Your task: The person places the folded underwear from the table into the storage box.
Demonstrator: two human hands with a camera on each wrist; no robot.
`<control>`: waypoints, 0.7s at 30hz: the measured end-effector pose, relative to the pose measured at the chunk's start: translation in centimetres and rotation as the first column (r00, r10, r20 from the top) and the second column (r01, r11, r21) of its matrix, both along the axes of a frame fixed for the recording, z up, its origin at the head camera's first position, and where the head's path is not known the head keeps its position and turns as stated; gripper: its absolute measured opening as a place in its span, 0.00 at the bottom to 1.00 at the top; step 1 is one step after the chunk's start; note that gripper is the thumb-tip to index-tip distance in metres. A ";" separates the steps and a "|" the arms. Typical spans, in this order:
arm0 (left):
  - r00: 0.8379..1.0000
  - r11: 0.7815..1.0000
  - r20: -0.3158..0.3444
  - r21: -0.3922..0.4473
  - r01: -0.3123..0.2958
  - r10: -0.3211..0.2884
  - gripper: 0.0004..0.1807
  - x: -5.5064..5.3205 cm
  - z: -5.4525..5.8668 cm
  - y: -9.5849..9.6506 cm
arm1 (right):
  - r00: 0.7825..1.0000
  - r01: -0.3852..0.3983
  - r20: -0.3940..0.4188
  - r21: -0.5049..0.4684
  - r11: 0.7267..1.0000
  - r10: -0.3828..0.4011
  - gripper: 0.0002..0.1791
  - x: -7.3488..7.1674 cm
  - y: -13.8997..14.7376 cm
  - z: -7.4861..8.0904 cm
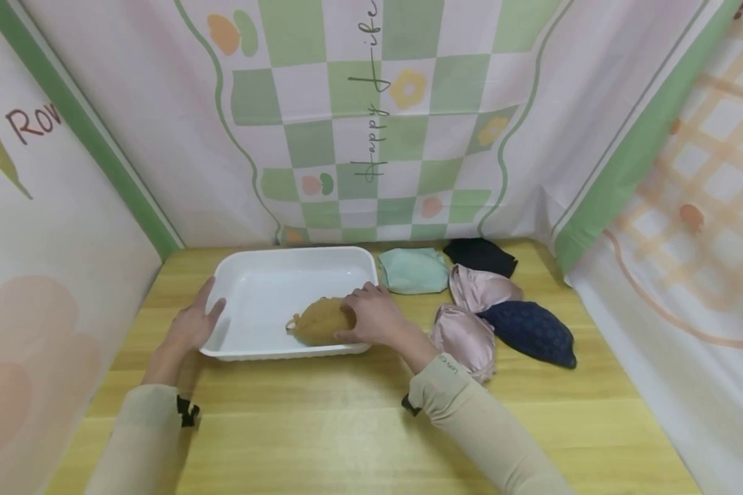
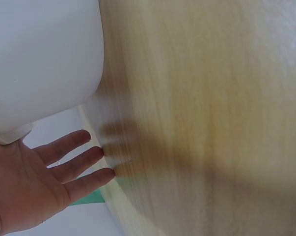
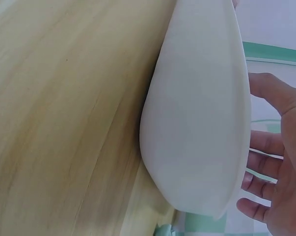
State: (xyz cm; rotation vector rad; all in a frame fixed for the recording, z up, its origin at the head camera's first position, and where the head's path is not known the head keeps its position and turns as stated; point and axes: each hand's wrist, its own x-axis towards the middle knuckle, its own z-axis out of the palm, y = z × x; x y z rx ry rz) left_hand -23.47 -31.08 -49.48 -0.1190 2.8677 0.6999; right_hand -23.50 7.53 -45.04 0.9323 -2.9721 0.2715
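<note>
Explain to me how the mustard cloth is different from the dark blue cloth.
The mustard cloth lies in the white tray; the dark blue cloth lies on the table. The right hand touches the mustard cloth, not the dark blue cloth. Both look elongated and rounded.

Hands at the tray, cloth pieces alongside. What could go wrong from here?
1. The white tray might shift: the left hand is at its edge, but three fingers extend beyond it.
2. The loop on the mustard piece, under the right hand, could snag.
3. The navy piece touches the upper pink piece; lifting one may drag the other.
</note>
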 end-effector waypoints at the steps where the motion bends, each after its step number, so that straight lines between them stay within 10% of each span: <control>1: 1.000 1.000 -0.006 -0.001 0.002 -0.002 0.42 0.0 0.0 0.0 | 1.000 0.000 0.005 -0.001 1.000 0.000 0.34 0.0 0.0 0.0; 21: 1.000 1.000 0.005 0.002 0.003 -0.003 0.44 -0.1 -0.2 -0.1 | 0.998 0.030 0.057 -0.163 0.986 -0.021 0.28 -0.1 1.3 0.4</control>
